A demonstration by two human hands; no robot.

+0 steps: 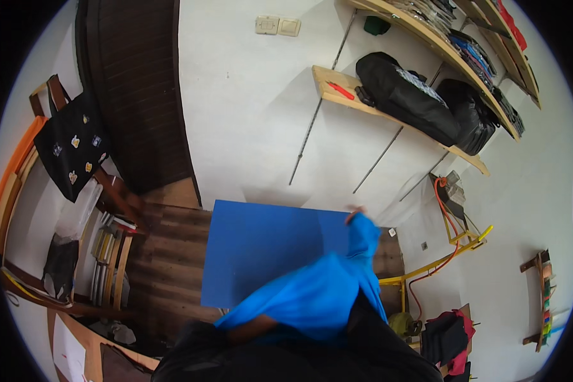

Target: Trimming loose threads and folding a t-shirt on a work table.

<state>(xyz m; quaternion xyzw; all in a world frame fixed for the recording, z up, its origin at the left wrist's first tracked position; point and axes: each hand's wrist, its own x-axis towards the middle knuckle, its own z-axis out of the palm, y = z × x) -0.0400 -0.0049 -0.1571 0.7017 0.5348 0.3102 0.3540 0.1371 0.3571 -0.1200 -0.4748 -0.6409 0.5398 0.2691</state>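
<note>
A bright blue cloth garment [315,291] hangs before my body and spreads over the near part of a blue tabletop [267,248]. My right arm, in a black sleeve, runs into the garment. At the far end of a narrow, sleeve-like part, my right hand [356,215] sticks out past the fabric near the tabletop's far right corner. Motion blur hides its finger positions. Close to my body on the left, the bare forearm of my left arm [254,329] reaches under the garment. Cloth covers the left hand itself, so its grip is hidden.
A wooden wall shelf [334,86] carries black bags [401,95] and a red-handled tool [341,90]. At right stands a yellow metal frame [429,262] with an orange hose. Folded dark clothes [446,339] lie at lower right. A rack with a black tote bag [74,143] is left.
</note>
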